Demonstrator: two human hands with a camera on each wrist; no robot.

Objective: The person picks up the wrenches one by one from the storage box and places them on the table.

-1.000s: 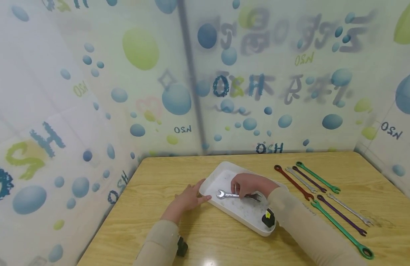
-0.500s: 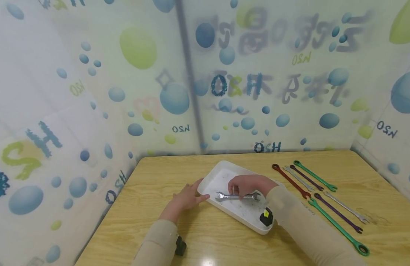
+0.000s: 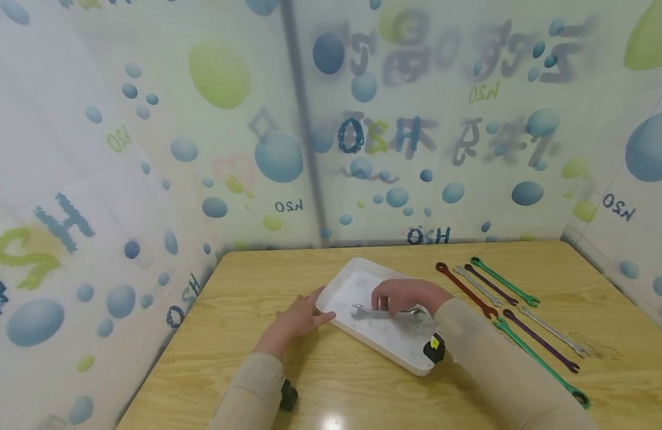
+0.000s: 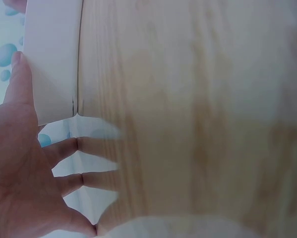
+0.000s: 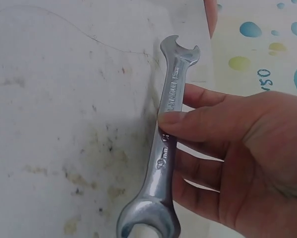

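Note:
My right hand (image 3: pixel 397 295) is over the white tray (image 3: pixel 357 276), pinching a silver open-end wrench (image 3: pixel 365 312) at mid-shaft between thumb and fingers. In the right wrist view the wrench (image 5: pixel 162 153) has an open jaw at each end and stamped lettering, and it is held close over the tray's stained white floor (image 5: pixel 54 124). At the tray's left corner, my left hand (image 3: pixel 298 322) rests with fingers spread and thumb at the rim. The left wrist view shows that hand (image 4: pixel 24 168) with straight fingers beside the tray's outer wall (image 4: pixel 54 59).
Several ratchet and open-end wrenches lie in slanted rows on the wooden table (image 3: pixel 239 298) to the right, among them a red wrench (image 3: pixel 467 290), a green wrench (image 3: pixel 535 352) and a purple wrench (image 3: pixel 542 341). A patterned curtain (image 3: pixel 363 197) stands behind the table.
My right hand has shifted the wrench slightly right within the tray and levelled it a little. My left hand keeps its place at the tray corner. The head view has drifted slightly.

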